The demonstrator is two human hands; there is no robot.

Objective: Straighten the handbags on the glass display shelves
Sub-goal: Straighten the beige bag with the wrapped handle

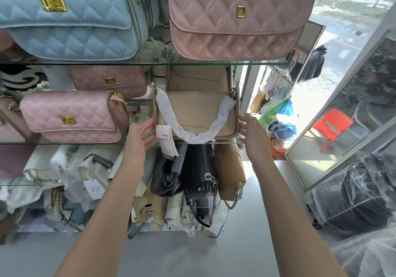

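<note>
Both hands are bracketing the beige handbag (199,113) sitting on the middle glass shelf (64,142), left hand (142,134) and right hand (249,132) open-fingered, pressing its sides, not gripping.

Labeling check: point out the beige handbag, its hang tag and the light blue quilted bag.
beige handbag (199,113), head view, middle of front panel.
hang tag (163,135), head view, centre of white card.
light blue quilted bag (81,25), head view, quilted front flap.
</note>
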